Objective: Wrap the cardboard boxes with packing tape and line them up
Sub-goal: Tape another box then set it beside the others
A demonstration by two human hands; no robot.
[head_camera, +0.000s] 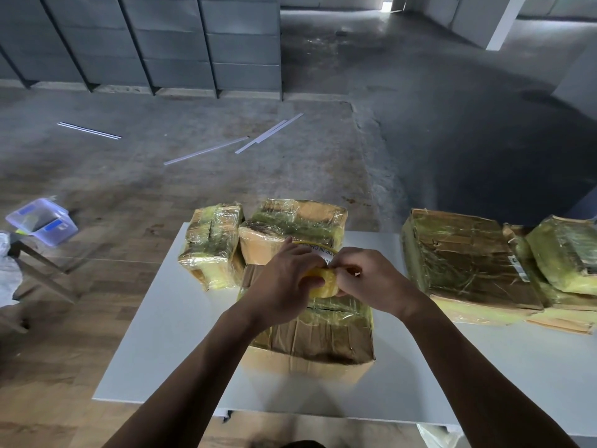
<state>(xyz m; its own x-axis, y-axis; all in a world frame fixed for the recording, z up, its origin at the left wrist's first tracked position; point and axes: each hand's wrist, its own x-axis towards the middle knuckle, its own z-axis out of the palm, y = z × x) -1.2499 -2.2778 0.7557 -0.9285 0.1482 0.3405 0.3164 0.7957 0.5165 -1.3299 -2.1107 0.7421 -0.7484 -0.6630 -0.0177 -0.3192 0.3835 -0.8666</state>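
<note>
Yellow tape roll (pixel 323 281) was held over the nearest cardboard box (pixel 323 337) on the table (pixel 161 334) | left grip (pixel 284 279) curled round it from 9 o'clock — right grip (pixel 371 279) pinched its rim at 3 o'clock, probably hunting the tape end | box lay directly below, toward 6 o'clock.

One wide-angle camera sits on the person's head, facing forward and tilted steeply down. It is close: both forearms enter from the bottom edge, and the left grip (pixel 284 281) and right grip (pixel 371 279) meet on a roll of tape (pixel 324 282) just below the frame's middle. The tabletop (pixel 161 334) spreads around the grips across the lower half, its near edge passing under the forearms. Beyond the grips the floor (pixel 226 176) runs away to grey racks (pixel 161 43) along the top left. Straight lines bow toward the frame's edges.
</note>
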